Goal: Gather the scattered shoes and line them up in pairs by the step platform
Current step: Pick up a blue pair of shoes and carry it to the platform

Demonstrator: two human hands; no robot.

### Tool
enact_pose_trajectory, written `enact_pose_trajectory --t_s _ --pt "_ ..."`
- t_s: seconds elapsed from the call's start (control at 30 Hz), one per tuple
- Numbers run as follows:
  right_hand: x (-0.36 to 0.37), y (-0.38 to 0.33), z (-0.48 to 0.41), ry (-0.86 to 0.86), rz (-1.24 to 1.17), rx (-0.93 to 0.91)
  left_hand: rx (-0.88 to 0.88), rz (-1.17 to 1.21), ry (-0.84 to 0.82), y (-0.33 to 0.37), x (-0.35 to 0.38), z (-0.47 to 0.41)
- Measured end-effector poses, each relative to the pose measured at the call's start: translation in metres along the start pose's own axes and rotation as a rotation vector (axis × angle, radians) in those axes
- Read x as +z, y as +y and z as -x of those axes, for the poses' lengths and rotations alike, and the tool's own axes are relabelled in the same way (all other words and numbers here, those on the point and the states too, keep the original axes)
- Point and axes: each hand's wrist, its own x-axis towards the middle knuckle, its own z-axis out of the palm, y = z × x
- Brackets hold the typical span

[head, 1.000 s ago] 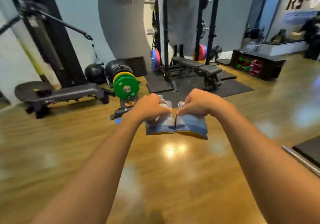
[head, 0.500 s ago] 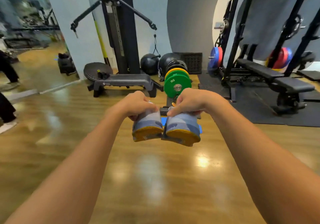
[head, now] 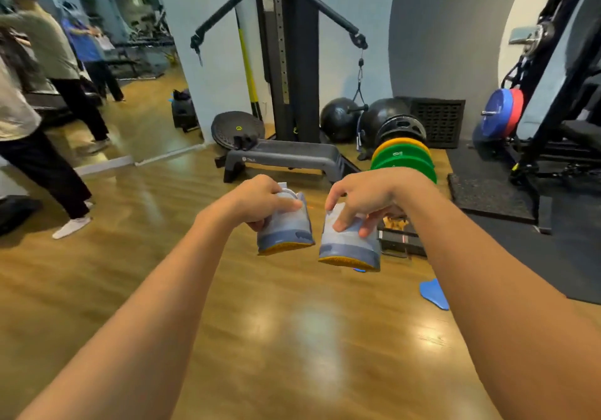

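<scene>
I carry two blue-and-white shoes with yellow soles above the wooden floor. My left hand point(head: 260, 200) grips the left shoe point(head: 286, 231) by its collar. My right hand point(head: 364, 198) holds the right shoe point(head: 349, 245) from above, fingers curled over its heel. Both heels point toward me and a small gap separates the shoes. The grey step platform point(head: 286, 156) stands on the floor just beyond my hands, in front of the cable machine.
Green and yellow weight plates point(head: 403, 159) stand on a rack right of the platform, with black balls point(head: 338, 120) behind. A blue pad point(head: 434, 292) lies on the floor at right. A black mat and squat rack point(head: 553, 146) fill the right; people point(head: 42, 146) stand at left.
The view has swung further left and closer to the step platform. The two shoes, pressed side by side before, are now held slightly apart.
</scene>
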Motion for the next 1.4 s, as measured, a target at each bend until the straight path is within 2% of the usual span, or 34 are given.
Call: enact_pose_trajectory --t_s 0.3,0.43,0.53,0.7,0.77,0.93,1.2,1.4 --pt "-0.097 -0.063 -0.229 -0.018 0.045 -0.111 -0.043 -0.006 0.125 -0.096 -0.077 -0.209" --pt "-0.135 -0.09 -0.325 0.005 0.035 -0.127 -0.038 -0.005 0.099 -0.152 -0.116 -0.303" --pt "-0.163 -0.111 -0.39 0.001 0.001 -0.115 -0.045 -0.001 0.022 -0.183 -0.152 -0.373" --pt "-0.211 -0.136 -0.502 -0.047 0.055 -0.091 -0.07 -0.071 -0.286 -0.221 -0.194 -0.494" --pt "-0.232 -0.141 -0.555 -0.064 0.085 -0.075 -0.06 -0.075 -0.312 -0.239 -0.203 -0.545" --pt "-0.283 -0.16 -0.7 -0.078 0.159 -0.086 -0.046 -0.044 -0.297 -0.295 -0.227 -0.663" --pt "-0.342 -0.208 -0.921 -0.109 0.27 -0.089 -0.115 -0.217 -0.203 -0.403 -0.279 -0.841" --pt "-0.364 -0.225 -1.078 0.034 0.438 -0.111 -0.101 -0.306 -0.195 -0.494 -0.306 -0.991"
